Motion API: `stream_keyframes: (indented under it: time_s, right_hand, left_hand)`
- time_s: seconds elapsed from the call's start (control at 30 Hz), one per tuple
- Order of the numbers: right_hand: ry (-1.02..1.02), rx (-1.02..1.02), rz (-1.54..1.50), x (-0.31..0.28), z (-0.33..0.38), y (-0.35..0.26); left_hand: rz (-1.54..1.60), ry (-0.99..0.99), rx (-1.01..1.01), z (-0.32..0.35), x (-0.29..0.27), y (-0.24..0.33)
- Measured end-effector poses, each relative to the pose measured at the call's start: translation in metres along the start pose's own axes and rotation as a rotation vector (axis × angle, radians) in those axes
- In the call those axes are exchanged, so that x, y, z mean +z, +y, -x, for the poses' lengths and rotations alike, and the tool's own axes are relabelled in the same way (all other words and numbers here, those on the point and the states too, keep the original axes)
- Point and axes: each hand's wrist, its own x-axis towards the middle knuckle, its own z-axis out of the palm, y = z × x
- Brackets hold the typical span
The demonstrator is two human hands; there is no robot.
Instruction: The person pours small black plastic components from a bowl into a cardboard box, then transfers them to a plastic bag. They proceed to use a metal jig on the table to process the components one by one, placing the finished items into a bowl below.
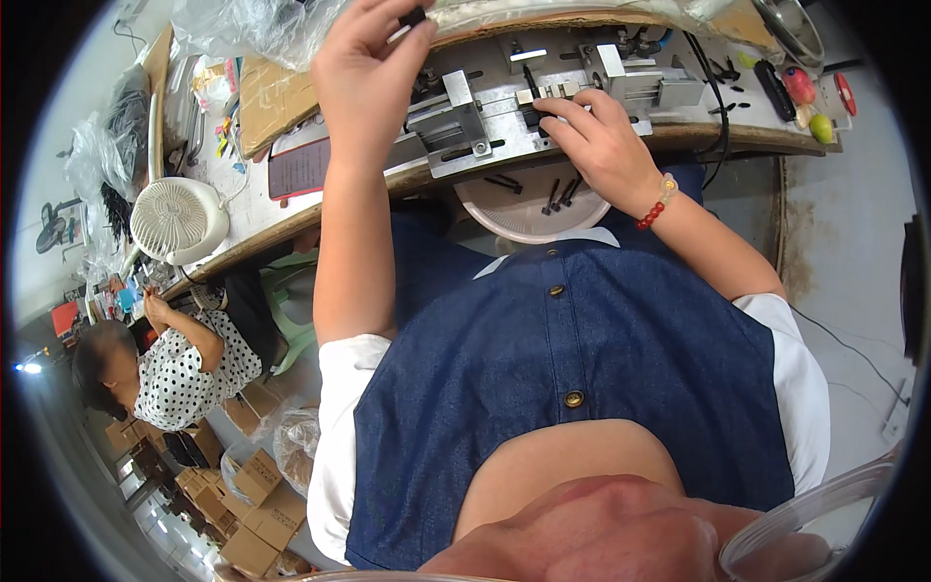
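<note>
1. Bench (pixel 250 206) has a metal jig (pixel 509 126) near its edge, easy reach I guess.
2. Basin (pixel 485 218) below, probably for catching dark parts (pixel 553 197).
3. Left hand (pixel 373 63): narrow pinch, left of the jig.
4. Right hand (pixel 601 141): maybe steadying the jig; can't tell if it's gripping.
5. Small black piece (pixel 413 16): in that pinch.

Illumination bright and even. A small bluish-white light (pixel 29 368) glares below-left of the round white plastic fan (pixel 177 218). Crumpled clear plastic bags (pixel 252 29), above-right of it, carry highlights; stacked brown cardboard boxes (pixel 274 516) below it appear soft. The brown wooden bench edge (pixel 412 180) bends; black vignetting rings the view.
</note>
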Motion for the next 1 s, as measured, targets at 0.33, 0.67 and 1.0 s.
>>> stream_keyframes:
  time_s: [0.33, 0.67, 1.0]
  right_hand:
    - [0.004, -0.015, 0.025, -0.007, -0.004, 0.001]
    - [0.290, 0.102, 0.109, -0.062, -0.088, 0.136]
    - [0.346, 0.043, 0.068, -0.080, -0.088, 0.183]
  left_hand:
    - [-0.437, -0.181, -0.179, 0.052, -0.002, 0.033]
    - [-0.155, -0.221, -0.260, 0.109, 0.031, 0.027]
    - [-0.491, -0.275, -0.065, 0.118, 0.057, -0.001]
